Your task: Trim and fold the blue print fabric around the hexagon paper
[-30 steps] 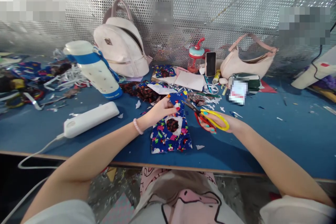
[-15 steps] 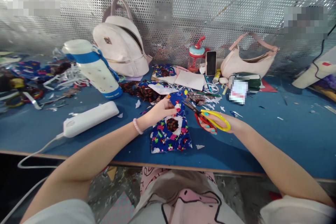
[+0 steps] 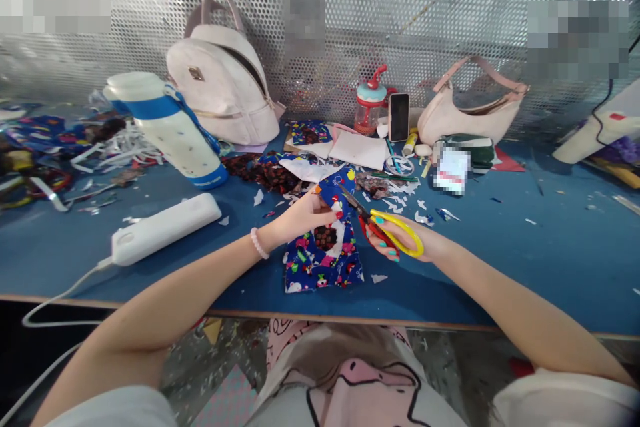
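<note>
A blue patterned fabric piece (image 3: 320, 260) with a white patch and a dark round spot lies on the blue table (image 3: 500, 260) near its front edge. My left hand (image 3: 303, 213) pinches the fabric's lifted far edge. My right hand (image 3: 400, 237) grips scissors (image 3: 383, 223) with yellow and red handles. Their blades point left and away, with the tips at the fabric's lifted edge close to my left fingers.
A white power strip (image 3: 163, 228) lies left. Behind it a white and blue bottle (image 3: 165, 127) leans. A white backpack (image 3: 225, 80), a small red-capped bottle (image 3: 370, 107), a phone (image 3: 399, 117) and a pink bag (image 3: 475, 117) stand at the mesh wall. Fabric and paper scraps (image 3: 395, 193) litter the middle.
My right hand and the scissors have shifted left, closer to the fabric edge that my left hand holds. The fabric lies where it was.
</note>
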`<control>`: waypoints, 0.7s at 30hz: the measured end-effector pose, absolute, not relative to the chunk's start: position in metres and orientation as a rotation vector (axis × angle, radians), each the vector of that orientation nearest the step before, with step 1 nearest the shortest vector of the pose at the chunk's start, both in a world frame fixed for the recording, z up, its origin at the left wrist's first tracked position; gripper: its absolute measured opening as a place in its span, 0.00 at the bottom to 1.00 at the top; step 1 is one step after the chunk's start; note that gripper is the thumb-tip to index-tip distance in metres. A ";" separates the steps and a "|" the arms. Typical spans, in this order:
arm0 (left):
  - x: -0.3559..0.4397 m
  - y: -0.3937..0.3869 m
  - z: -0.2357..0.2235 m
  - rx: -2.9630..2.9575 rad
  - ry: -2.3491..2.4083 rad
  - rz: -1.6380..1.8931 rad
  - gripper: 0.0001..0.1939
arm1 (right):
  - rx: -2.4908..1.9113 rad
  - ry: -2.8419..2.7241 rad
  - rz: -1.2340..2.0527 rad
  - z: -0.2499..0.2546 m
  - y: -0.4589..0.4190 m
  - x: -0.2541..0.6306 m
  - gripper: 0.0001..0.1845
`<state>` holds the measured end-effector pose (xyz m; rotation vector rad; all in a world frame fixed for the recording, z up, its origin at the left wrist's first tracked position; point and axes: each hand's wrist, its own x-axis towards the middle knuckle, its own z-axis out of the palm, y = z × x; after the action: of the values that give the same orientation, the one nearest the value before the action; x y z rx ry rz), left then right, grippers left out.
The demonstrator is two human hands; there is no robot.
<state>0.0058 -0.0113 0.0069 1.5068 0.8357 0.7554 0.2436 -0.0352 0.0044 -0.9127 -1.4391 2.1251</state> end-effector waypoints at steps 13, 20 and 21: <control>0.003 -0.008 -0.003 1.489 0.891 0.701 0.16 | -0.978 -1.422 2.159 0.011 -0.042 0.236 0.25; 0.004 -0.011 -0.004 1.465 0.901 0.681 0.21 | -1.041 -1.493 2.131 0.022 -0.050 0.230 0.28; 0.004 -0.011 -0.004 1.462 0.908 0.672 0.21 | -1.041 -1.492 2.136 0.022 -0.050 0.230 0.28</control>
<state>0.0039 -0.0111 -0.0041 1.4619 0.9082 0.6720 0.2299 -0.0498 0.0218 -1.0405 -1.4918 2.1357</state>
